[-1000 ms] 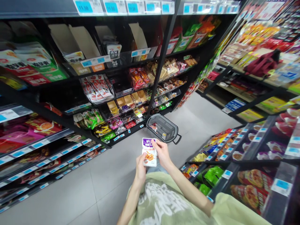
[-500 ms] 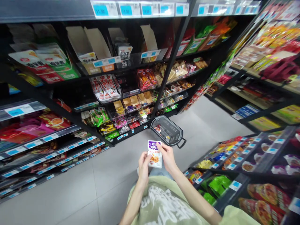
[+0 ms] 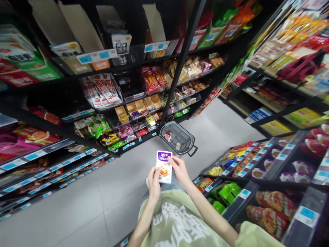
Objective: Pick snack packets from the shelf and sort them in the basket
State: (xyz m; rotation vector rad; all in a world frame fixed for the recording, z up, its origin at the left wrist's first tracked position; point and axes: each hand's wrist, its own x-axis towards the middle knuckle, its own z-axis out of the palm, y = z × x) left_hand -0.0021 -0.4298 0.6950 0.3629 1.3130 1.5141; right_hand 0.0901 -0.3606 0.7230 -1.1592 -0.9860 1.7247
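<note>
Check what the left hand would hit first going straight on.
The left hand would first push into the packet it is holding. Beyond that, probably the basket on the floor, though depth is unclear from this single view.

Grey plastic basket (image 3: 183, 136), smooth matt floor tiles (image 3: 77, 202)

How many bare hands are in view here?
2: the left hand at the lower left edge of a flat white-and-purple packet, and the right hand at its upper right edge.
</note>
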